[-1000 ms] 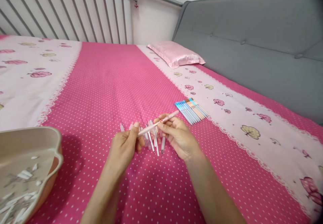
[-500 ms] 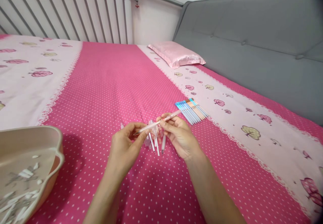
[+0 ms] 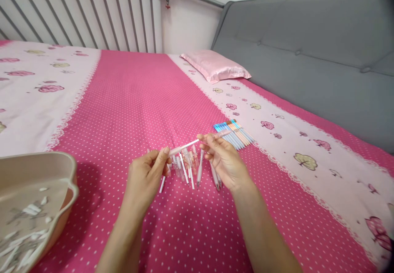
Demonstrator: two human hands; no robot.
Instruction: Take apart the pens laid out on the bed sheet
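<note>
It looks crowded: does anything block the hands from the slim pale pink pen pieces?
Nothing visible: the left hand holds one slim pale pink plastic pen piece, the right hand another. A thin white stick shows between them.

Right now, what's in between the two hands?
In the head view, a pulled-apart pen spans the gap from the left hand to the right hand, its white inner tube bare in the middle; loose pen parts lie below.

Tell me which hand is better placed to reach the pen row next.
The right hand, probably: it appears close to the pen row, while the left hand is farther away. Each hand grips a pen part, so neither is free.
</note>
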